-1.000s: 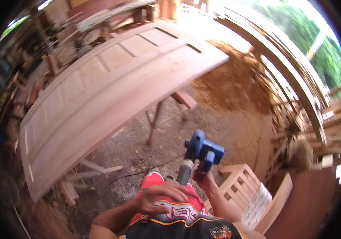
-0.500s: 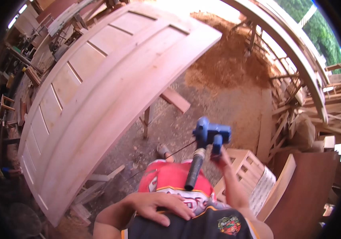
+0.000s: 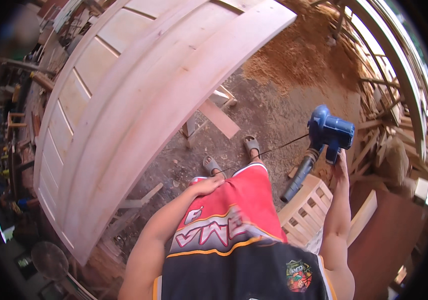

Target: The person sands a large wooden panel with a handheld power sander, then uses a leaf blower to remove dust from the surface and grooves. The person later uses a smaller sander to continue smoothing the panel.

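My right hand [image 3: 340, 162] holds a blue electric blower [image 3: 331, 127] out to my right, its black tube [image 3: 296, 180] hanging down toward my body and a thin cord [image 3: 286, 144] running off it. My left hand [image 3: 209, 185] rests against the front of my red shorts [image 3: 251, 200], fingers bent in; whether they grip the fabric or the cord there, I cannot make out. A large pale wooden panelled door [image 3: 139, 95] lies raised on wooden supports [image 3: 219, 117] to my front left, its near edge above my feet [image 3: 251, 145].
A slatted wooden piece [image 3: 304, 207] and a brown board [image 3: 384, 225] stand at my right, beside piled timber [image 3: 374, 145]. Sawdust [image 3: 299, 60] covers the floor ahead. Tools and wood clutter the left edge. A round fan [image 3: 49, 260] is at lower left.
My right hand has swung the blower out to the right. My left hand has moved from my shirt to the front of my shorts. The view has tilted further down, showing both feet.
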The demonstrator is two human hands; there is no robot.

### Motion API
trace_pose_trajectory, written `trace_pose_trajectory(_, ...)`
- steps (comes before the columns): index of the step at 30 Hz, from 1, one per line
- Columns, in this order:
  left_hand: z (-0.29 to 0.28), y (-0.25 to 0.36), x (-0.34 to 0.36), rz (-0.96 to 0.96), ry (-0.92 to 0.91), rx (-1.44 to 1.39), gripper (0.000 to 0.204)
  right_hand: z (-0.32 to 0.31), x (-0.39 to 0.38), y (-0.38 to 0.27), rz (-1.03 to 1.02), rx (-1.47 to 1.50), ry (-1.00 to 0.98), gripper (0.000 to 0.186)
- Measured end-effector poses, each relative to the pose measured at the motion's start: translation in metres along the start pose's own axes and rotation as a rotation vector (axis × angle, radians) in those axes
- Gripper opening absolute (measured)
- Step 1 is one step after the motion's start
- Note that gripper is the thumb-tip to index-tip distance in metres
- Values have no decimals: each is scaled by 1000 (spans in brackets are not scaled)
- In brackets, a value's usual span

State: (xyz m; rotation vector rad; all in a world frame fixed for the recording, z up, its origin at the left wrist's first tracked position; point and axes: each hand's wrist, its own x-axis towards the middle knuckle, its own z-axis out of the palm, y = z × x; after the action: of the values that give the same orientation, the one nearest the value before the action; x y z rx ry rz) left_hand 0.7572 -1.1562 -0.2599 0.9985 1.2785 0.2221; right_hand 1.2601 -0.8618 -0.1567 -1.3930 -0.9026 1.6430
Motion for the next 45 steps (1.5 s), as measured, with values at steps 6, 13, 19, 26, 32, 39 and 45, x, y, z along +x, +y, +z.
trace_pose_trajectory(6,22,58,109,-102,314,286,33,41,78,46,-370,-421,490,85)
trace_pose_trajectory(13,47,139,124,-206,419,89,47,29,102,56,260,338,-167,48)
trace_pose_trajectory(19,81,133,113,30,433,-54,43,-27,145,99,519,790,-254,24)
trace_pose_trajectory(26,128,91,93,24,919,-200,24,19,116,101,702,146,-117,13)
trace_pose_trajectory(32,177,71,47,129,1029,-408,31,106,52,129,918,-223,-379,20)
trace_pose_trajectory(39,258,27,-66,224,1293,-652,64,245,-94,199,1130,-411,-645,15)
trace_pose_trajectory(45,302,-15,-169,118,2166,-440,103,333,-189,271,119,-1200,-1858,13)
